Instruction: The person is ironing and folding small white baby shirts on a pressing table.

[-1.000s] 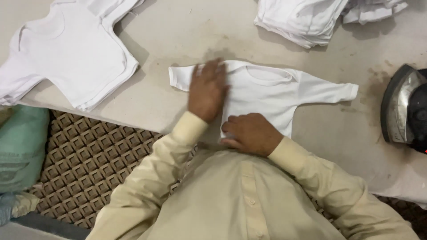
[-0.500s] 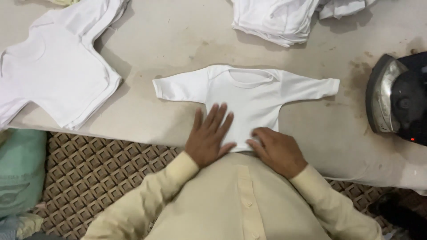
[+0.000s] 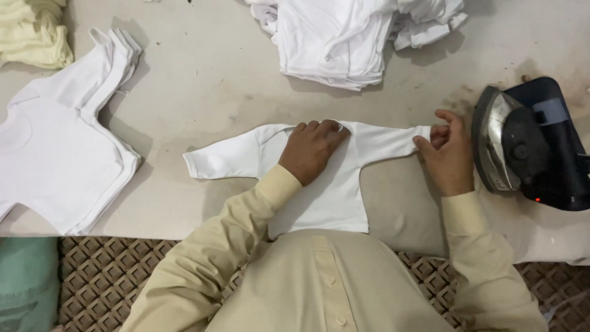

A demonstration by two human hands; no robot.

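Note:
A small white long-sleeved baby shirt (image 3: 332, 190) lies flat on the padded ironing table (image 3: 209, 92), sleeves spread to both sides. My left hand (image 3: 310, 150) presses palm-down on the chest just below the neckline. My right hand (image 3: 445, 154) pinches the cuff end of the right sleeve between thumb and fingers, next to the iron. Both my arms wear beige sleeves.
A dark iron (image 3: 528, 144) rests on its side at the right, close to my right hand. A stack of flat white shirts (image 3: 61, 147) lies at the left, a heap of white garments (image 3: 356, 34) at the top, pale yellow cloth (image 3: 31, 37) top left.
My left hand slid up from the shirt's hem to its chest. My right hand left the hem and took the right sleeve's cuff. The view shifted.

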